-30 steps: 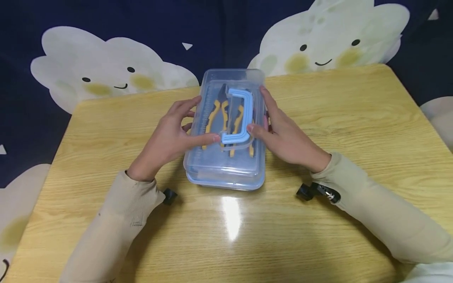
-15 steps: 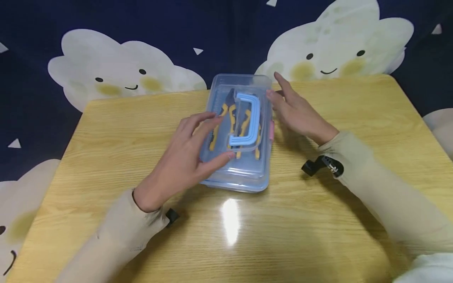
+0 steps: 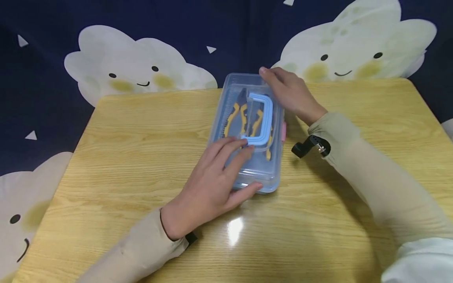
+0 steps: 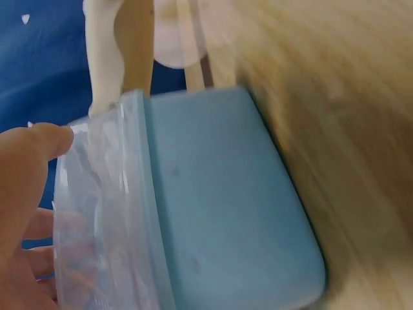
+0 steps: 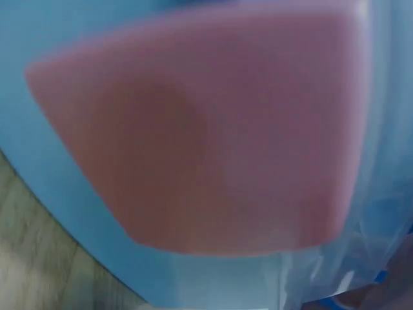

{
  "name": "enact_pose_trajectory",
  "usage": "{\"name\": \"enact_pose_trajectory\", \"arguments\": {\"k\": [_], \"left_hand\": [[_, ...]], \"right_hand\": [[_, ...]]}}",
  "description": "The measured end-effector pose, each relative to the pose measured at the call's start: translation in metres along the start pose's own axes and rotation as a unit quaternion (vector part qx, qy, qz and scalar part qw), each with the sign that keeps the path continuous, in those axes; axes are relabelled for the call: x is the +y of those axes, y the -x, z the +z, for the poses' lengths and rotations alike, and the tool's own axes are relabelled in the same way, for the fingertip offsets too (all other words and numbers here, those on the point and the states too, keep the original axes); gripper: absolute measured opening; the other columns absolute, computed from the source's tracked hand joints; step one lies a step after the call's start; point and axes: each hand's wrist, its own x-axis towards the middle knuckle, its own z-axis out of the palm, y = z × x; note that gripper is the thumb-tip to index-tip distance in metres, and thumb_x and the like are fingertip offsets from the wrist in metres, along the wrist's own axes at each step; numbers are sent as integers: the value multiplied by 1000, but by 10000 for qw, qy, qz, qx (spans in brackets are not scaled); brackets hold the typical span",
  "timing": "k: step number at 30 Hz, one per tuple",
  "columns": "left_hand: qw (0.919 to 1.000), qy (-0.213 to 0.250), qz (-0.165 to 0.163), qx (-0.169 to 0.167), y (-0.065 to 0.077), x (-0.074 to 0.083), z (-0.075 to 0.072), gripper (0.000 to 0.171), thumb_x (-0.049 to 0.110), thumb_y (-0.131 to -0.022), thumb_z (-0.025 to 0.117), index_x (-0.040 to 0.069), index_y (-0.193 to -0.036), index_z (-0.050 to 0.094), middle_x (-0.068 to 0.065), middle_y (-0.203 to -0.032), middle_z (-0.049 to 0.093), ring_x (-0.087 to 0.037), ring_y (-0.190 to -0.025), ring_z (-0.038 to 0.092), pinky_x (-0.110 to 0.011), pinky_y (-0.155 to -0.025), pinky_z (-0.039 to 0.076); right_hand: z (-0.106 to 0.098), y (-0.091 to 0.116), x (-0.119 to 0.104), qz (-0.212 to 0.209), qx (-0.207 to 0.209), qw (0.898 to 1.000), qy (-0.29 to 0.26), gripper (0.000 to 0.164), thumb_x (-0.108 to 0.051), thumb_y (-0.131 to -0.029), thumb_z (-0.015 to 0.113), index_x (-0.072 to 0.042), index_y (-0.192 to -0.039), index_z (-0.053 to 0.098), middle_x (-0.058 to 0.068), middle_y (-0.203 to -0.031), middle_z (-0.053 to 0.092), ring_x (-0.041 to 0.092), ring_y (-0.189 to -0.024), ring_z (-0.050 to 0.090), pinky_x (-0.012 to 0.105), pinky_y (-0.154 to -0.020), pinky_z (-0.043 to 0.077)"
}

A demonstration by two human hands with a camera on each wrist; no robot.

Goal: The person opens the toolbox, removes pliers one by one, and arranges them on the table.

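Observation:
A plastic toolbox with a clear lid (image 3: 244,78) and a blue base (image 4: 226,194) lies on the wooden table. Through the lid, pliers (image 3: 231,116) with yellow handles show. The light blue carry handle (image 3: 268,118) lies folded on top, and a pink latch (image 3: 284,131) sits on the right side, filling much of the right wrist view. My left hand (image 3: 212,184) lies over the near left corner, fingers spread on the lid, thumb at its near edge. At the far right corner, my right hand (image 3: 290,92) touches the lid; most of its fingers are hidden.
The wooden table (image 3: 141,149) spreads around the box. Behind its far edge hangs a dark blue cloth (image 3: 170,19) with printed clouds. Small black camera mounts, such as the right one (image 3: 311,146), stick out from both wrists.
From gripping the box's two sides, my hands have shifted apart: the right to the far right corner, the left to the near left corner. The whole head view has swung slightly.

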Motion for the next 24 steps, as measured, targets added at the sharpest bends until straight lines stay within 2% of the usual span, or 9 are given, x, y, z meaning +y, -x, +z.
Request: {"name": "enact_pose_trajectory", "arguments": {"k": [6,9,14,20,24], "left_hand": [[9997,76,132,202,-2,10,6,63,49,-93,73,7,-138,62,-14,-139,62,-31,-133,58,-44,-115,49],[9995,61,-38,307,-3,10,8,61,52,-91,75,11,-135,66,-12,-136,64,-30,-131,58,-44,-116,48],[9990,-171,-312,267,-4,9,12,64,64,-87,73,18,-131,66,-10,-136,64,-30,-130,57,-46,-118,45],[9966,-267,-709,337,-6,-14,18,68,72,-78,75,22,-125,67,-11,-138,60,-32,-129,51,-49,-113,41],[9969,-140,-681,361,-5,-33,20,75,73,-72,78,18,-121,63,-15,-140,55,-37,-127,47,-55,-104,39]], "right_hand": [[1,-5,4,-14,228,9996,-133,74,-75,-96,45,-24,-147,59,1,-155,57,20,-145,51,45,-124,40],[1,-6,7,-40,289,9995,-125,69,-73,-97,46,-23,-142,63,2,-152,60,20,-141,54,44,-122,42],[1,-6,9,-69,330,9994,-72,67,-71,-99,44,-23,-141,63,3,-150,61,20,-137,56,45,-119,43],[-3,3,20,-141,817,9962,273,62,-64,-100,45,-20,-140,64,6,-146,64,25,-137,56,47,-119,42],[-5,12,29,-96,1032,9939,371,61,-60,-101,46,-16,-140,62,10,-149,61,29,-142,52,50,-122,39]]}}
